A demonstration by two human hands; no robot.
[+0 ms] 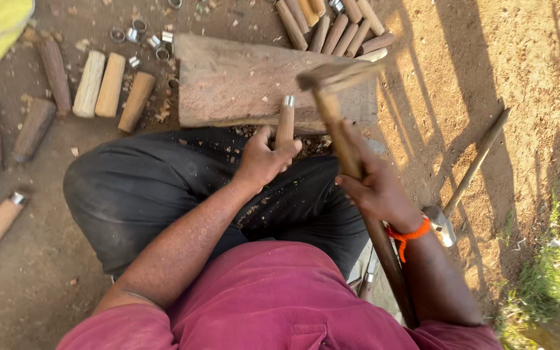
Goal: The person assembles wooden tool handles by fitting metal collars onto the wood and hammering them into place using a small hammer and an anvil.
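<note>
My left hand [264, 159] grips a short wooden handle [285, 123] with a metal ring on its far end, holding it upright against the near edge of a thick wooden block [228, 81]. My right hand [374, 188] is closed around the long wooden shaft of a hammer-like tool [332, 107]. Its blurred head hangs above the block, just right of the ringed handle. An orange thread band sits on my right wrist.
Several turned wooden handles [335, 26] lie beyond the block, more at the left [108, 84]. Loose metal rings [144, 35] are scattered on the dirt. A second hammer [465, 178] lies to my right. Wood chips cover my dark trousers.
</note>
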